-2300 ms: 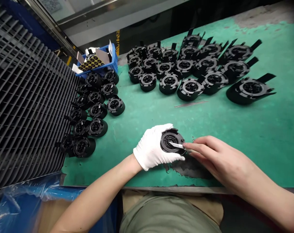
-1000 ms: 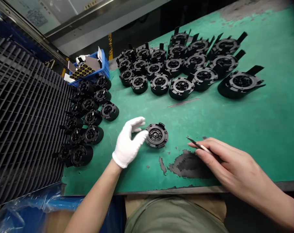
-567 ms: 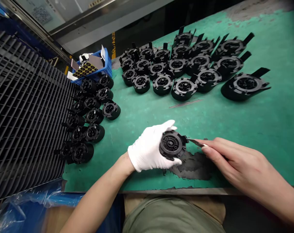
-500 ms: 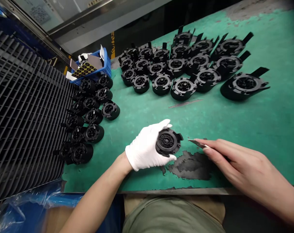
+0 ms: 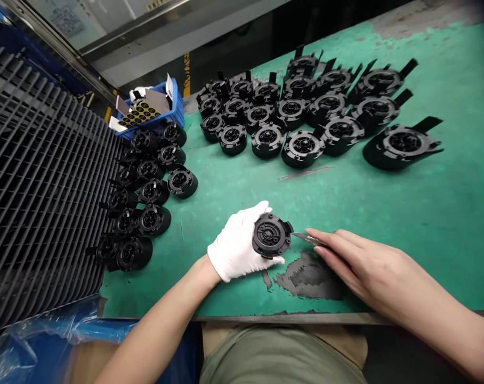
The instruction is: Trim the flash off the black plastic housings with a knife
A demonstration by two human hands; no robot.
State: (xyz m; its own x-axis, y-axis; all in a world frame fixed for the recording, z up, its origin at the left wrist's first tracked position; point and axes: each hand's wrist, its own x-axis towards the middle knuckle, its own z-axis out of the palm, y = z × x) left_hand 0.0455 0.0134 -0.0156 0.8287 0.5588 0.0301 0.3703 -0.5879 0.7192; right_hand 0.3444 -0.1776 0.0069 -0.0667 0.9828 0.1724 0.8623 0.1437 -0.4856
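My left hand [image 5: 237, 246], in a white glove, is wrapped around a round black plastic housing [image 5: 271, 235]. Its ribbed, ringed face with small holes points up towards me. My bare right hand [image 5: 352, 258] pinches a craft knife [image 5: 304, 236] with a slim, pointed metal blade; most of its handle is hidden in the fingers. The blade's tip is at the right rim of the housing, by a raised tab. Whether it touches the plastic I cannot tell.
Rows of similar black housings [image 5: 267, 140] stand along the back of the green bench [image 5: 234, 184]. More housings [image 5: 182, 181] stand at the left, beside a ribbed dark rack [image 5: 46, 186]. A blue bin [image 5: 178, 109] holds stickers and card. Black worn patches [image 5: 312, 277] mark the near surface.
My right hand has moved left with the knife, bringing its tip from a gap up to the housing's rim. The left hand and housing have shifted slightly left.
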